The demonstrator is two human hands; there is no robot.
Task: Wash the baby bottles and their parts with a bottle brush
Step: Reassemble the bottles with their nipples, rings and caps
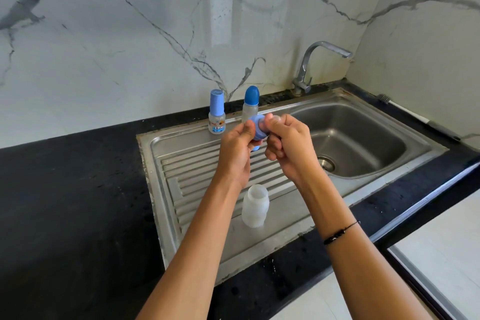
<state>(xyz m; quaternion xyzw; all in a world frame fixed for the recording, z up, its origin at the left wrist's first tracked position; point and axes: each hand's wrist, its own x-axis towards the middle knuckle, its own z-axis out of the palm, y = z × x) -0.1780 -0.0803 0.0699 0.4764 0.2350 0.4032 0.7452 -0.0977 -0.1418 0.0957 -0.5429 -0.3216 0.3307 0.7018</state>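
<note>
Above the ribbed drainboard [197,163], my left hand [237,150] grips a blue screw ring [257,128]. My right hand [288,143] pinches the clear teat [275,119] that sits in that ring. An uncapped frosted bottle body [255,205] stands upright on the drainboard just below my wrists. A small blue piece [255,148] shows between my hands; I cannot tell what it is. Two capped bottles stand at the back edge: a small printed one with a light-blue cap [217,113] and a taller one with a dark-blue domed cap [251,104].
The steel sink basin [363,138] with its drain [326,162] lies to the right, under a chrome tap [309,67]. A long-handled brush [420,122] lies on the black counter [72,189] by the right wall. Marble wall behind.
</note>
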